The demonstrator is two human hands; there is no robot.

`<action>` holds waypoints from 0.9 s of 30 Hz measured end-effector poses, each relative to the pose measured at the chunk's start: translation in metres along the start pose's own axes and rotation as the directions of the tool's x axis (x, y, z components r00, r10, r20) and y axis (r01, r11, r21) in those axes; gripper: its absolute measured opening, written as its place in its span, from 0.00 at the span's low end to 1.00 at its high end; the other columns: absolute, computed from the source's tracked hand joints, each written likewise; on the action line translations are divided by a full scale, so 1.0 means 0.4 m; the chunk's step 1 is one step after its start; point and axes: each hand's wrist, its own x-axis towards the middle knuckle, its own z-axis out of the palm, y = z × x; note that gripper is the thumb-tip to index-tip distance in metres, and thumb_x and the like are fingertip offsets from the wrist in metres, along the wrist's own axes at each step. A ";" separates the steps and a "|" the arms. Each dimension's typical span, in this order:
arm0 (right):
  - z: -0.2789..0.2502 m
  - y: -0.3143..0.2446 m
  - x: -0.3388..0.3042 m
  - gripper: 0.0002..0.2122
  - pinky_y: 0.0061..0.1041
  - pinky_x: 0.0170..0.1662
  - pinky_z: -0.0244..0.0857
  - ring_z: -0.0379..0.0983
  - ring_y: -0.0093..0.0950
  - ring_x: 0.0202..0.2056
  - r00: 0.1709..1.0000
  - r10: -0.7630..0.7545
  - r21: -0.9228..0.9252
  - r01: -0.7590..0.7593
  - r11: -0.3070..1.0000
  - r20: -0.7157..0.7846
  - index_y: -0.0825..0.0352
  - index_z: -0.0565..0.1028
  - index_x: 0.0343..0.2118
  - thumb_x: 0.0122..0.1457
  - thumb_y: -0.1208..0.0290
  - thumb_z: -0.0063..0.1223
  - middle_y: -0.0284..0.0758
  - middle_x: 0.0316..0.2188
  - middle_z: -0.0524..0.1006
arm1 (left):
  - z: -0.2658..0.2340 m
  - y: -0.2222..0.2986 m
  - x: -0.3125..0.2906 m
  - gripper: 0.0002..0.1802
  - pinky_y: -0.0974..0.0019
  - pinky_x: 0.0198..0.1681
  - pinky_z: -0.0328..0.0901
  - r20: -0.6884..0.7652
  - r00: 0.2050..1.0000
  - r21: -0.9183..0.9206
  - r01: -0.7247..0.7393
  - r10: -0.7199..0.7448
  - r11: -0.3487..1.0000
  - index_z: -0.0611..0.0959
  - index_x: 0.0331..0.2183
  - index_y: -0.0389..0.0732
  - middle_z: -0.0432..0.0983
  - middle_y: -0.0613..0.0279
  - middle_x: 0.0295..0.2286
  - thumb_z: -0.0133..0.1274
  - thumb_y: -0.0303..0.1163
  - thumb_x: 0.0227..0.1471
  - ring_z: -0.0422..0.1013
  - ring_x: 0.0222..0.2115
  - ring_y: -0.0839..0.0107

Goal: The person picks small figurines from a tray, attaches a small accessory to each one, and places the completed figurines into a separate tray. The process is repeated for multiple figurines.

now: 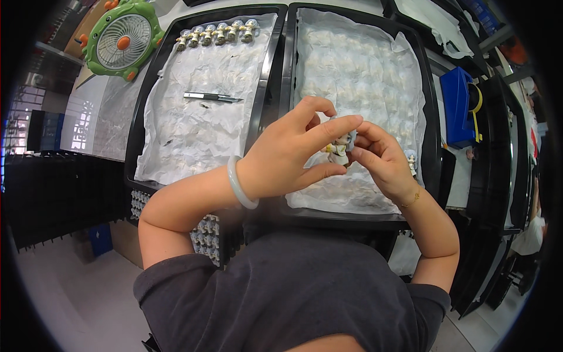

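Note:
Over the right tray, my left hand and my right hand close together around one small painted figurine. It has a white body, a pale bluish head and a yellow detail; fingers cover parts of it. The left thumb and fingers grip it from the left, while the right fingertips pinch its right side. Beneath lies a black tray lined with thin white paper, with rows of similar figurines showing faintly through. One uncovered figurine stands by the tray's right edge, beside my right wrist.
In the left paper-lined tray, several figurines stand in a row at the far end, and a craft knife lies mid-tray. A green fan stands far left. A blue tape dispenser sits right. More figurines fill trays below.

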 end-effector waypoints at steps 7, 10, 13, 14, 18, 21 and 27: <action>0.011 -0.010 0.001 0.16 0.22 0.40 0.64 0.69 0.22 0.35 0.994 0.016 -0.039 -0.020 0.999 -0.104 0.73 0.62 0.47 0.54 0.78 0.43 0.36 0.36 0.70 | -0.001 0.007 0.006 0.39 0.69 0.38 0.65 0.075 0.980 -0.069 0.187 -0.182 0.980 0.65 0.48 0.38 0.62 0.53 0.42 0.62 0.28 0.31 0.66 0.40 0.62; 0.010 -0.003 -0.003 0.16 0.21 0.39 0.64 0.69 0.21 0.34 0.996 -0.004 -0.024 0.002 1.000 -0.088 0.72 0.62 0.47 0.54 0.77 0.43 0.35 0.34 0.71 | -0.005 0.001 0.007 0.39 0.68 0.42 0.63 0.154 0.944 -0.277 0.326 -0.293 0.904 0.62 0.49 0.38 0.61 0.53 0.44 0.60 0.26 0.33 0.64 0.43 0.62; -0.001 -0.034 -0.005 0.15 0.19 0.38 0.63 0.69 0.20 0.33 0.996 -0.072 -0.073 0.068 0.995 -0.052 0.71 0.64 0.46 0.55 0.75 0.43 0.34 0.30 0.72 | -0.015 -0.029 0.013 0.41 0.65 0.49 0.58 0.341 0.861 -0.762 0.489 -0.378 0.425 0.59 0.50 0.39 0.59 0.51 0.47 0.60 0.26 0.33 0.61 0.48 0.59; -0.006 -0.041 -0.008 0.14 0.18 0.37 0.63 0.68 0.19 0.32 0.990 -0.110 -0.101 0.101 0.990 -0.087 0.70 0.65 0.45 0.55 0.74 0.43 0.33 0.29 0.72 | -0.024 -0.036 0.021 0.42 0.63 0.50 0.56 0.397 0.849 -0.845 0.486 -0.348 0.221 0.58 0.50 0.39 0.57 0.50 0.49 0.60 0.26 0.32 0.59 0.49 0.58; -0.033 -0.053 -0.010 0.12 0.16 0.34 0.61 0.66 0.16 0.28 0.953 -0.233 -0.181 0.198 0.963 -0.195 0.69 0.68 0.41 0.55 0.73 0.42 0.31 0.25 0.71 | -0.032 -0.045 0.023 0.50 0.57 0.56 0.46 0.461 0.857 -0.887 0.443 -0.231 -0.129 0.54 0.51 0.46 0.51 0.43 0.52 0.64 0.27 0.26 0.52 0.53 0.51; -0.037 -0.051 -0.006 0.11 0.15 0.32 0.59 0.64 0.15 0.27 0.942 -0.253 -0.202 0.210 0.957 -0.218 0.68 0.69 0.40 0.55 0.72 0.43 0.29 0.23 0.70 | -0.031 -0.046 0.018 0.52 0.52 0.57 0.43 0.461 0.876 -0.883 0.437 -0.143 -0.169 0.53 0.50 0.52 0.49 0.44 0.53 0.65 0.23 0.23 0.51 0.54 0.48; -0.029 -0.051 -0.006 0.10 0.14 0.30 0.58 0.64 0.14 0.26 0.949 -0.238 -0.244 0.186 0.952 -0.206 0.67 0.70 0.39 0.55 0.72 0.42 0.27 0.21 0.69 | -0.025 -0.045 0.009 0.50 0.48 0.56 0.43 0.399 0.917 -0.917 0.398 -0.017 -0.037 0.53 0.48 0.55 0.49 0.46 0.53 0.62 0.17 0.24 0.51 0.53 0.46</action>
